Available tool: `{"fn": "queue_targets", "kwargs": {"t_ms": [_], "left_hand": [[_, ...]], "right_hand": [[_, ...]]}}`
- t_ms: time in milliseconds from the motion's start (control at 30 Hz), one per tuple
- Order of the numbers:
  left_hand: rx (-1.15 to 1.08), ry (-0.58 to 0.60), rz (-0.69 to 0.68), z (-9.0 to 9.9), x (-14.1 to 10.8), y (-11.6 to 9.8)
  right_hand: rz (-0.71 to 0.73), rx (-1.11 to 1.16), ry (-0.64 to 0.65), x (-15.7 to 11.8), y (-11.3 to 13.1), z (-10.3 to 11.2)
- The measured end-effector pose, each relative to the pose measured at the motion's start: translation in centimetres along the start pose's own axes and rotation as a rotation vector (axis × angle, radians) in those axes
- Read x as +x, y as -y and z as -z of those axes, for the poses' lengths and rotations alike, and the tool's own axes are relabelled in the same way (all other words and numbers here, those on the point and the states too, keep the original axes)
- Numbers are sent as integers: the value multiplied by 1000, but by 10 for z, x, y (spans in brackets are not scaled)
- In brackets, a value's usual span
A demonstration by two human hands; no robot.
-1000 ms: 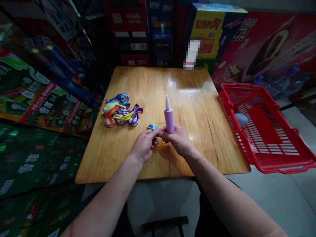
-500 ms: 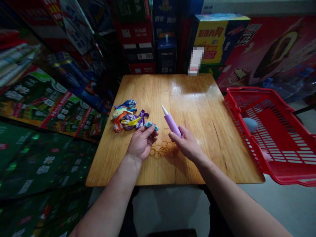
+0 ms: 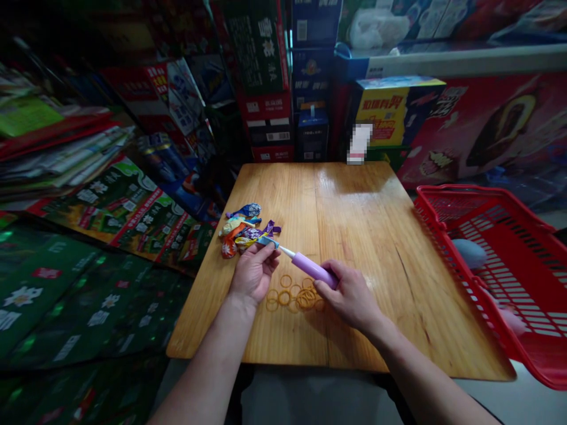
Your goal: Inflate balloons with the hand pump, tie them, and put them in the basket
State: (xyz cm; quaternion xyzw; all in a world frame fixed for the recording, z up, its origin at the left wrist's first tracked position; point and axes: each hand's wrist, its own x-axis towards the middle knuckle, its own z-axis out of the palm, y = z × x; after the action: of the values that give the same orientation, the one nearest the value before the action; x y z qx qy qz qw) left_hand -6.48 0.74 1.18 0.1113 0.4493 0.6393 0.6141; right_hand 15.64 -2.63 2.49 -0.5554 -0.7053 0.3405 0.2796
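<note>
My left hand (image 3: pixel 254 273) pinches a light-blue balloon (image 3: pixel 268 241), limp and uninflated, between thumb and fingers. In my right hand (image 3: pixel 352 293) is a purple balloon pump (image 3: pixel 313 268) with a white tapered nozzle. The nozzle points left and its tip is at the balloon's mouth; whether it is inside I cannot tell. Just beyond my left hand lies a pile of limp printed balloons (image 3: pixel 239 229) in blue, cream, orange, yellow and purple. Several tan rubber bands (image 3: pixel 305 297) lie loose on the wooden table (image 3: pixel 354 236) between and below my hands.
A red plastic basket (image 3: pixel 469 295) stands at the table's right side, holding a blue balloon (image 3: pixel 469 252) and a pink one (image 3: pixel 511 320). Green cartons (image 3: pixel 97 295) are stacked on the left. More boxes (image 3: pixel 268 106) rise behind the far table edge.
The pump has tilted from pointing up and away to pointing left, and its nozzle has come to the light-blue balloon in my left hand. The head view has shifted upward and to the left.
</note>
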Motion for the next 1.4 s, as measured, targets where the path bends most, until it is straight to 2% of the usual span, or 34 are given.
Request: {"fn": "queue_targets", "kwargs": {"t_ms": [733, 967, 1267, 1400], "left_hand": [[113, 35, -2, 0, -4, 5], [151, 30, 18, -1, -7, 9], [157, 42, 11, 0, -8, 8], [161, 43, 14, 0, -8, 8]], "right_hand": [[-10, -4, -6, -1, -2, -1], [-13, 0, 41, -2, -2, -1], [33, 13, -74, -3, -10, -9], [24, 39, -67, -3, -8, -7]]}}
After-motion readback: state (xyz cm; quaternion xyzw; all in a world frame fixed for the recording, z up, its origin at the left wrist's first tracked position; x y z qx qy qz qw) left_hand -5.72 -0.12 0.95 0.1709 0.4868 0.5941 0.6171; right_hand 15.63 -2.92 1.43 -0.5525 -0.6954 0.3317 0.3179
